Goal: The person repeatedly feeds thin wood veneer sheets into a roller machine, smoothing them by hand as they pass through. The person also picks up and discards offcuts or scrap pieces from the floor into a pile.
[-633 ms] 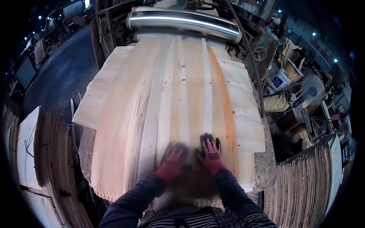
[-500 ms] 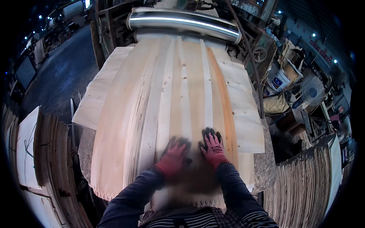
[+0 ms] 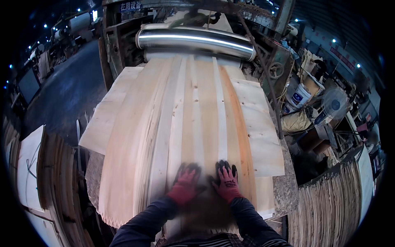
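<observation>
My left hand [image 3: 185, 183], in a red glove with black fingertips, lies flat with fingers spread on a pale wood veneer sheet [image 3: 190, 136]. Level with it, my right hand [image 3: 226, 182], gloved alike, presses its outstretched fingers on the veneer to the right. Neither hand grips anything. Long strips of different tones run lengthwise over the pile, including an orange-brown strip [image 3: 243, 142] right of my right hand. At the far end, the veneer reaches a shiny metal roller [image 3: 195, 40]. A dark blur between my forearms hides part of the near edge.
Wider pale sheets [image 3: 263, 131] stick out beneath the strips. Upright veneer stacks stand at the near left [image 3: 61, 181] and near right [image 3: 331, 210]. Right of the machine are a handwheel [image 3: 275, 70], a white bucket [image 3: 299, 96] and a fan [image 3: 334, 103].
The whole view has tilted upward, so the roller and veneer sit lower in the picture. Both hands appear lower too, still flat on the veneer.
</observation>
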Action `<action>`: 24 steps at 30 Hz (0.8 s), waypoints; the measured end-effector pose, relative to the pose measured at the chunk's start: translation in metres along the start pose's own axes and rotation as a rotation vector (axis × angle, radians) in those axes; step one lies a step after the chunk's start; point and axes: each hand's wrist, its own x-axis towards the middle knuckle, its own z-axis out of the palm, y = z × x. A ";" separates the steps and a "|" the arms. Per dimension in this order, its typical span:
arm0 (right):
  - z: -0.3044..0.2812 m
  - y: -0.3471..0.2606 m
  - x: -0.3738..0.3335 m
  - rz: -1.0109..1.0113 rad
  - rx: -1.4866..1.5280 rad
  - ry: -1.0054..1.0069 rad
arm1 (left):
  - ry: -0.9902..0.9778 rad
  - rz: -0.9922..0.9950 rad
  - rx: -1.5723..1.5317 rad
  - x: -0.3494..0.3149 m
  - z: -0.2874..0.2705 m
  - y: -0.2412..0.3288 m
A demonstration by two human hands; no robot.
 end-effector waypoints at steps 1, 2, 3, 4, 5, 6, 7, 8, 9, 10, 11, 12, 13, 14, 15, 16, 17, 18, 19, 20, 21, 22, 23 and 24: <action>-0.001 0.000 0.000 0.001 -0.006 -0.004 | 0.007 0.014 0.018 0.001 0.002 -0.001; -0.003 -0.001 -0.001 0.004 0.008 0.022 | 0.003 0.032 0.023 0.003 0.001 -0.002; -0.003 -0.003 -0.002 0.002 0.025 0.043 | -0.006 0.045 0.028 0.002 0.000 -0.003; -0.004 -0.007 -0.003 -0.001 0.043 0.064 | -0.015 0.056 0.033 0.000 -0.002 -0.004; -0.009 -0.012 0.000 -0.025 0.055 0.110 | 0.000 0.070 0.023 -0.001 -0.005 -0.005; -0.016 -0.021 0.006 -0.057 0.070 0.151 | 0.013 0.075 0.013 -0.006 -0.009 -0.007; -0.022 -0.024 0.013 -0.074 0.073 0.194 | 0.030 0.096 -0.007 -0.004 -0.012 -0.007; -0.023 -0.030 0.019 -0.108 0.071 0.202 | -0.019 -0.003 -0.018 -0.011 -0.019 -0.001; -0.019 -0.033 0.027 -0.139 0.068 0.204 | -0.074 -0.101 -0.034 -0.021 -0.033 0.011; -0.019 -0.040 0.034 -0.169 0.069 0.214 | -0.127 -0.197 -0.042 -0.028 -0.044 0.017; -0.021 -0.047 0.041 -0.254 -0.031 0.240 | 0.051 -0.262 -0.057 -0.047 -0.024 0.012; -0.014 -0.052 0.042 -0.256 -0.014 0.172 | 0.049 -0.243 0.058 -0.064 -0.009 0.006; -0.005 -0.055 0.044 -0.259 0.003 0.104 | 0.047 -0.221 0.171 -0.079 0.005 -0.002; 0.004 -0.060 0.046 -0.279 0.022 0.025 | 0.042 -0.217 0.280 -0.093 0.019 -0.006; 0.009 -0.062 0.046 -0.240 0.009 0.067 | 0.038 -0.239 0.123 -0.096 0.023 -0.007; 0.009 -0.061 0.042 -0.209 0.022 0.092 | -0.004 -0.215 0.074 -0.094 0.024 -0.008; 0.003 -0.056 0.036 -0.167 0.021 0.120 | -0.038 -0.177 0.015 -0.079 0.006 -0.002; 0.000 -0.057 0.032 -0.145 0.029 0.143 | -0.073 -0.161 -0.039 -0.073 -0.004 0.002; -0.001 -0.058 0.028 -0.122 0.017 0.116 | -0.003 -0.132 -0.034 -0.072 0.000 0.001; 0.002 -0.060 0.027 -0.113 0.005 0.111 | -0.002 -0.115 0.030 -0.069 0.007 -0.004; 0.004 -0.055 0.026 -0.094 -0.027 0.106 | 0.009 -0.085 0.077 -0.059 0.019 -0.006; 0.007 -0.051 0.024 -0.079 -0.047 0.100 | 0.012 -0.061 0.134 -0.051 0.024 -0.006; 0.016 -0.045 0.026 -0.087 -0.046 0.126 | 0.005 -0.008 0.259 -0.044 0.026 -0.008; 0.013 -0.045 0.027 -0.049 -0.040 0.104 | 0.020 -0.011 0.165 -0.036 0.028 -0.010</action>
